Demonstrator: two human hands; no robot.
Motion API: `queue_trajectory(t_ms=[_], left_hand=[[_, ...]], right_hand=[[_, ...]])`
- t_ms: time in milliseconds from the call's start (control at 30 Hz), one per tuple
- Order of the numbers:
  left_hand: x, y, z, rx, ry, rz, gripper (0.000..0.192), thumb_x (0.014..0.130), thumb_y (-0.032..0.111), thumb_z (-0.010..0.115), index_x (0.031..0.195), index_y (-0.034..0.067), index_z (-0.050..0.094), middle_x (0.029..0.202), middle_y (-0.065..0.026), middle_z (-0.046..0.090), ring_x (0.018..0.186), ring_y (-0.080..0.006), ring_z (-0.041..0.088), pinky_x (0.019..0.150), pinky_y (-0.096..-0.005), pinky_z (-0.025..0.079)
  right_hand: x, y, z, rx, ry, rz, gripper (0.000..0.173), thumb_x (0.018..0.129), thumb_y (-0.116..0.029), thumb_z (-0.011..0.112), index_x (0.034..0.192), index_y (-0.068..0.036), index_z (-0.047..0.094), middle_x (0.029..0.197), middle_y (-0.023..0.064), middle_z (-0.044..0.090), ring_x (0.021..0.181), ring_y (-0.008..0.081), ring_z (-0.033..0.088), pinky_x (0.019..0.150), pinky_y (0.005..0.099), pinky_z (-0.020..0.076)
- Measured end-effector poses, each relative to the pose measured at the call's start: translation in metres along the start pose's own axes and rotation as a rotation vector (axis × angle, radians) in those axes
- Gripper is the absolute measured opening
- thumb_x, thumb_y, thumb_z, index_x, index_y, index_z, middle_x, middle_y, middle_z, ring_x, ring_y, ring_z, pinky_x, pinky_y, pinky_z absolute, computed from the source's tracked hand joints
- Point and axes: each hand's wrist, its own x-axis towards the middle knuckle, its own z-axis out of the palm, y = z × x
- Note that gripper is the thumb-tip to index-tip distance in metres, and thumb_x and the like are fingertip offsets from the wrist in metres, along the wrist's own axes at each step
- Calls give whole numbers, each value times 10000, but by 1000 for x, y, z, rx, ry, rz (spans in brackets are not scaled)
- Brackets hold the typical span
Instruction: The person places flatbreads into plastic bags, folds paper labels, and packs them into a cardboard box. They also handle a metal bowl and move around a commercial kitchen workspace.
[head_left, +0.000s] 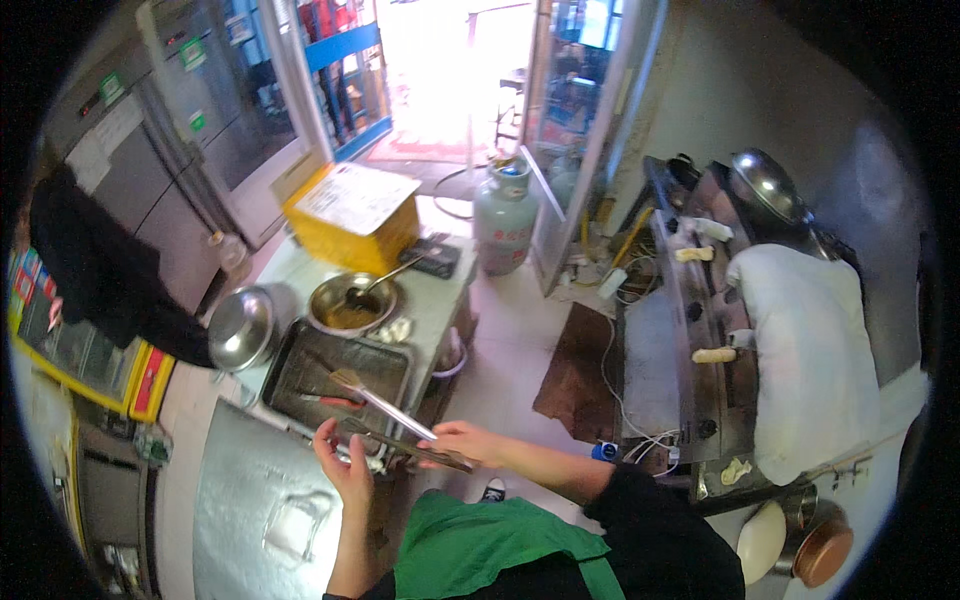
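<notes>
My right hand (461, 444) grips a long metal utensil (394, 410) with a tan tip, held over a dark rectangular tray (390, 360). A darker flat bar (405, 448) passes under the same hand; I cannot tell whether both pieces are one pair of tongs. My left hand (345, 466) is raised near the tray's front edge, fingers apart and holding nothing. Inside the tray lies a red-handled tool (334, 401), its kind unclear. Behind the tray, a steel bowl (319, 324) contains brown contents and a ladle (382, 277).
A round metal pot (241, 328) stands left of the tray, beside another person's black sleeve (169, 330). A yellow box (352, 240) sits at the table's back. Beyond are a gas cylinder (506, 217) and doorway. At right, white cloth (810, 360) covers part of a stove (697, 300).
</notes>
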Motion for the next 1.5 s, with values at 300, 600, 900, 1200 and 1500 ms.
queue_trajectory(t_ms=[300, 600, 900, 1200, 1500], left_hand=[[59, 64, 250, -345, -638, 13, 424, 837, 8, 616, 1241, 10, 488, 1222, -101, 504, 1136, -228, 492, 958, -349, 401], [7, 219, 487, -344, -1366, 1146, 545, 727, 68, 707, 1235, 19, 517, 1268, -194, 522, 1195, -384, 486, 1027, -469, 399], [-220, 352, 551, -1175, -1150, 2088, 453, 826, 219, 539, 1273, 149, 558, 1423, -105, 433, 1335, -300, 385, 1065, -494, 357], [-231, 434, 597, -1151, -1920, 1763, 341, 718, 99, 699, 1054, 69, 649, 1149, -78, 620, 1085, -276, 583, 921, -385, 475], [-165, 600, 812, -938, -2120, 25, 481, 899, 371, 659, 1214, 10, 610, 1044, -157, 683, 877, -230, 673, 815, -328, 534]], right_hand=[[-230, -104, -90, -584, 846, -704, 448, 751, 30, 605, 1190, -51, 567, 1124, 34, 487, 767, 67, 507, 651, 222, 444], [-301, -74, -61, -389, 1740, -1023, 788, 759, -38, 712, 1459, -34, 351, 1400, 109, 407, 1250, 212, 426, 1063, 353, 329], [-361, -36, -27, 56, 2462, -1336, 1064, 692, -38, 745, 1536, -124, 103, 1182, 132, 484, 755, 113, 549, 626, 208, 481], [-399, -36, -5, 246, 2675, -1455, 783, 770, -224, 766, 1383, -45, 313, 1070, 121, 553, 612, 120, 559, 465, 225, 460], [-410, -92, 4, 839, 2407, -1075, 520, 821, -161, 667, 1261, 22, 457, 909, 103, 597, 500, 142, 557, 401, 260, 443]])
